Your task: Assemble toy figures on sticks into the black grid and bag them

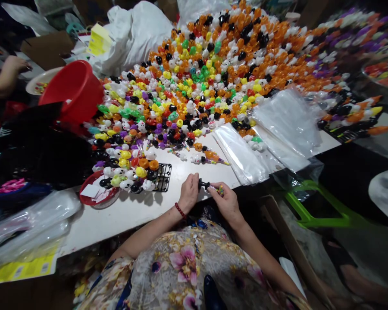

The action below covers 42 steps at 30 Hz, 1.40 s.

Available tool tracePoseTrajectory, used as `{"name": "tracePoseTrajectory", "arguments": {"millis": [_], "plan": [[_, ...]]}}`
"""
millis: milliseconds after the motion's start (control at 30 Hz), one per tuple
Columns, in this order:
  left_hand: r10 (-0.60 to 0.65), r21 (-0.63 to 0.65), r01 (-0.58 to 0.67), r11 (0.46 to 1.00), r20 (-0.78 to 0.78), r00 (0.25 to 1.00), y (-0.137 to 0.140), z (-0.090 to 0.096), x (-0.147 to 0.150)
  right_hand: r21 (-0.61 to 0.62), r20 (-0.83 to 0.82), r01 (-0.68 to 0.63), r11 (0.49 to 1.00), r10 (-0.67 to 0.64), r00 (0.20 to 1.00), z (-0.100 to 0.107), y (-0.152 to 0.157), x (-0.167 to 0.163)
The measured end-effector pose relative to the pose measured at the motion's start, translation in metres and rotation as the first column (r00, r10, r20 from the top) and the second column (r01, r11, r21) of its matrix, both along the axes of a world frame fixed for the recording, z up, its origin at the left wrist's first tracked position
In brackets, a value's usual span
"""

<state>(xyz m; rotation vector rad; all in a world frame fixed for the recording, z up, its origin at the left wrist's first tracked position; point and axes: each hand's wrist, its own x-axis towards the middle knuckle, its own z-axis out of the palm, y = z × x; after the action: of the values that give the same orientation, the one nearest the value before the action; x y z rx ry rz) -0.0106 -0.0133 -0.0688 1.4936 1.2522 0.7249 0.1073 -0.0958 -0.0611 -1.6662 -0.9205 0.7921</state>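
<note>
My left hand [189, 192] is closed at the table's front edge, its fingers around one end of a small black plastic figure [203, 184]. Just to its right, my right hand [225, 202] pinches a short multicoloured stick [220, 189] against the figure's other end. Most of the stick is hidden by my fingers. Beyond my hands, an orange figure-topped stick [214, 156] and a white one [197, 159] lie on the white table [181, 170]. Left of my hands, a black grid rack [165, 177] bears several small figures, upright and close together.
A large heap of small coloured figures [194, 77] covers the table's back. Clear plastic bags [241, 154] lie at the right. A red basket [92, 200] with paper slips and a red tub [74, 92] stand left. Another person's hand [16, 64] shows far left; a green stool [323, 211] stands right.
</note>
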Motion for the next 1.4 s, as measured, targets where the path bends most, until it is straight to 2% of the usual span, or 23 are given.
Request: {"name": "tracePoseTrajectory", "arguments": {"millis": [133, 367, 467, 533, 633, 700, 800, 900, 967, 1067, 1133, 1200, 1300, 1400], "plan": [[-0.041, 0.038, 0.044, 0.998, -0.065, 0.997, 0.0, 0.002, 0.0, -0.011, -0.059, -0.029, 1.0, 0.028, 0.998, -0.005, 0.003, -0.002], [0.004, 0.072, 0.005, 0.997, -0.128, 0.992, -0.006, -0.009, 0.006, 0.029, 0.028, -0.06, 0.998, 0.059, 0.998, -0.015, 0.012, -0.01], [0.008, 0.089, 0.003, 0.996, -0.126, 0.992, 0.006, -0.012, 0.008, 0.044, 0.065, -0.056, 0.997, 0.053, 0.996, -0.021, 0.025, 0.004], [0.045, 0.122, -0.029, 0.992, -0.131, 0.99, 0.022, -0.013, 0.008, 0.115, 0.171, -0.02, 0.993, 0.0, 0.985, -0.027, 0.037, 0.019], [0.134, 0.216, -0.101, 0.971, -0.142, 0.981, 0.05, -0.013, 0.006, 0.233, 0.42, 0.023, 0.972, -0.122, 0.899, -0.038, 0.05, 0.041], [0.176, 0.292, -0.114, 0.95, -0.198, 0.964, 0.068, -0.014, 0.004, 0.243, 0.548, 0.032, 0.97, -0.164, 0.82, -0.045, 0.054, 0.052], [0.186, 0.338, -0.086, 0.937, -0.277, 0.943, 0.088, -0.015, 0.001, 0.19, 0.658, 0.009, 0.982, -0.134, 0.741, -0.053, 0.052, 0.062], [0.19, 0.337, -0.101, 0.936, -0.243, 0.951, 0.094, -0.012, -0.001, 0.163, 0.736, 0.003, 0.987, -0.123, 0.666, -0.051, 0.047, 0.067], [0.204, 0.34, -0.128, 0.932, -0.198, 0.959, 0.09, -0.009, 0.001, 0.206, 0.756, -0.005, 0.979, -0.156, 0.636, -0.045, 0.046, 0.065], [0.165, 0.306, -0.129, 0.943, -0.096, 0.982, 0.07, -0.005, 0.01, 0.287, 0.73, -0.116, 0.951, -0.138, 0.669, -0.035, 0.051, 0.052], [0.046, 0.22, -0.053, 0.974, 0.035, 0.998, 0.051, -0.003, 0.02, 0.296, 0.698, -0.221, 0.929, -0.052, 0.714, -0.032, 0.056, 0.038], [-0.049, 0.176, 0.028, 0.984, 0.119, 0.992, 0.036, -0.001, 0.029, 0.276, 0.654, -0.261, 0.925, 0.018, 0.756, -0.03, 0.061, 0.026], [-0.032, 0.234, 0.016, 0.972, 0.062, 0.998, 0.032, 0.003, 0.038, 0.247, 0.575, -0.175, 0.953, 0.001, 0.818, -0.028, 0.062, 0.021], [0.057, 0.275, -0.058, 0.96, 0.013, 0.998, 0.058, 0.01, 0.041, 0.242, 0.493, -0.079, 0.967, -0.052, 0.869, -0.024, 0.053, 0.027]]}}
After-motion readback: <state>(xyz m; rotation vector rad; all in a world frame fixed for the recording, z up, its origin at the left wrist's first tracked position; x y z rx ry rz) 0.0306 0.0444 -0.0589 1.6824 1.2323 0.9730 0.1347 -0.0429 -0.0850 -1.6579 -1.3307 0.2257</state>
